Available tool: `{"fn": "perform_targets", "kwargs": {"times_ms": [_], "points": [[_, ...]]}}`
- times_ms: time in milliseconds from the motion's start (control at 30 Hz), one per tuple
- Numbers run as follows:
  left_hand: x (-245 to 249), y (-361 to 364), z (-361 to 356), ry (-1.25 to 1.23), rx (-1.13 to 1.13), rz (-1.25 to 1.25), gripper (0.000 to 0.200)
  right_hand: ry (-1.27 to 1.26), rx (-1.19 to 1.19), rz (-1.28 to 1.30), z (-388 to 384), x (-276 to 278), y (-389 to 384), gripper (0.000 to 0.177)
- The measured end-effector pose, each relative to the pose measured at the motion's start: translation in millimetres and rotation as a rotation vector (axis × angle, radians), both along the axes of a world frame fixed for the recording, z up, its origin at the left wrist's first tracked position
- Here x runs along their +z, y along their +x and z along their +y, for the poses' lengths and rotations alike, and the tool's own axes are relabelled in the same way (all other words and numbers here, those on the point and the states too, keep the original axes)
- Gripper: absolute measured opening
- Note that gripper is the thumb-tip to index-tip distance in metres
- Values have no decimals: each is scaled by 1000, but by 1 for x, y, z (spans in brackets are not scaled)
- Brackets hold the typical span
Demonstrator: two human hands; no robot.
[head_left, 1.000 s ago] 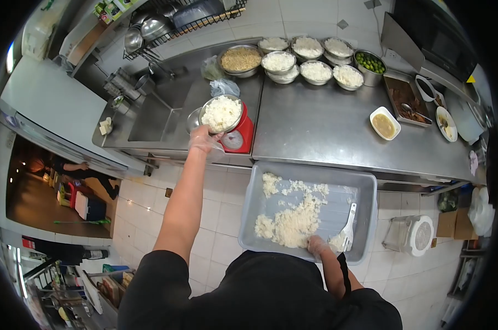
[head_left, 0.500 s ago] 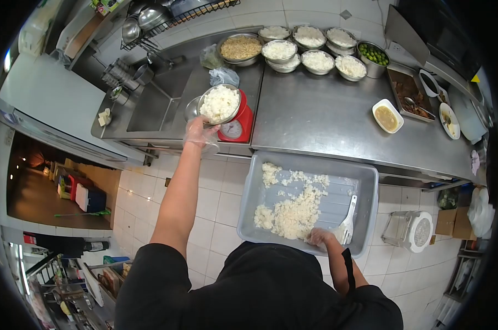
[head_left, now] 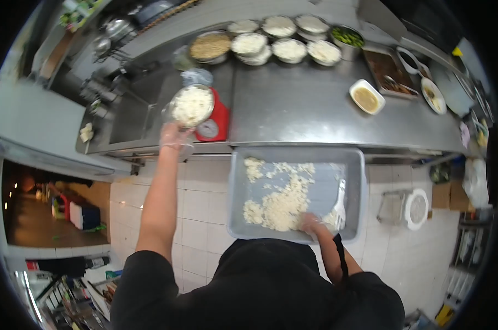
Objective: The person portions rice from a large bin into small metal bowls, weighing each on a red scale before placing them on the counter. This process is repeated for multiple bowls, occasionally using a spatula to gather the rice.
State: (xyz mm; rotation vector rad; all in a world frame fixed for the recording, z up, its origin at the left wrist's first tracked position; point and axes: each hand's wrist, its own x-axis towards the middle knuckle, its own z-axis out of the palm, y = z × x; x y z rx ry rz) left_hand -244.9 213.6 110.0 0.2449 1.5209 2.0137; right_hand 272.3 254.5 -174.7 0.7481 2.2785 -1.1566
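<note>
My left hand (head_left: 174, 135), in a clear plastic glove, grips the near rim of a metal bowl of white rice (head_left: 193, 105). That bowl is at the red dial scale (head_left: 213, 122) and overlaps its left side in this view. Down in the grey plastic tub (head_left: 361, 190), my gloved right hand (head_left: 312, 224) is at the right edge of the loose rice (head_left: 279, 209). Its fingers are blurred against the grains, and I cannot tell whether they are closed. A white rice paddle (head_left: 340, 202) leans along the tub's right side.
Behind the steel counter's (head_left: 293, 124) front edge stand several rice-filled bowls (head_left: 289, 49), a bowl of brownish food (head_left: 210, 46) and a pot of green fruit (head_left: 348, 37). A sauce dish (head_left: 367, 98) and a metal tray (head_left: 389, 71) are at right. The sink (head_left: 130, 118) lies left.
The whole view has shifted, so the counter and tub appear farther left. The left hand still has the rice bowl at the scale, and the right hand stays at the rice in the tub.
</note>
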Motion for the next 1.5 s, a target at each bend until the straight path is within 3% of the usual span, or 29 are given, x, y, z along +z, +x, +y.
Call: {"fn": "perform_targets", "kwargs": {"times_ms": [100,133,200,233,267,333,367,400,467,500,567,633,700,767,800,867,933,1000,1067,1133,1167,1233,1333,1400,1467,1500], "points": [[-1,7,1,8,-5,49,25,166,-93,95,-32,-25,3,21],[-11,4,-5,-72,-80,417,26,165,-113,87,-38,-31,3,21],[12,35,-3,-84,-135,491,32,202,43,-92,-35,-37,-4,21],[43,68,2,-26,-124,196,35,229,3,-9,-35,-31,-2,19],[41,78,0,-39,-157,208,36,247,-16,2,-24,-18,-3,19],[40,105,-5,-143,-235,196,32,43,156,-88,-9,13,0,20],[41,126,-6,-169,-292,217,30,-74,217,-152,-2,-27,3,25],[25,135,-11,-177,-353,218,29,-64,207,-148,10,-13,3,25],[-34,146,-22,-256,-452,193,28,-448,-54,105,33,53,9,32],[-62,154,-25,-322,-487,165,27,-256,-46,346,38,70,7,35],[-95,193,-27,-395,-505,10,24,-477,-341,312,48,136,-17,32],[-124,218,-23,-470,-545,32,22,-378,-390,514,54,177,-43,31],[-138,241,-36,-581,-588,24,20,99,-308,779,54,175,-63,33],[-139,253,-23,-457,-653,-119,21,229,-374,803,69,193,-70,24],[-144,258,-18,-449,-652,-125,21,235,-368,797,76,202,-68,24],[-143,263,-3,-397,-601,-50,21,33,-585,600,90,219,-71,14],[-126,270,11,-332,-609,-24,21,29,-570,562,91,213,-78,10],[-113,276,22,-267,-624,5,21,216,-416,698,88,185,-96,10],[-110,276,31,-259,-599,123,23,206,-423,595,93,209,-97,11],[-109,273,35,-298,-574,54,23,218,-304,439,107,236,-96,12],[-109,271,33,-345,-555,-21,23,262,-361,455,112,267,-96,15],[-109,269,34,-337,-553,-17,23,278,-370,570,129,268,-110,17],[-100,273,38,-336,-540,-30,23,262,-361,695,141,236,-137,19],[-106,273,37,-350,-516,-39,24,302,-28,345,145,215,-151,18],[-112,274,36,-355,-497,135,23,307,54,310,149,207,-152,18],[-115,272,32,-339,-508,1,22,268,76,287,145,200,-154,19]]}}
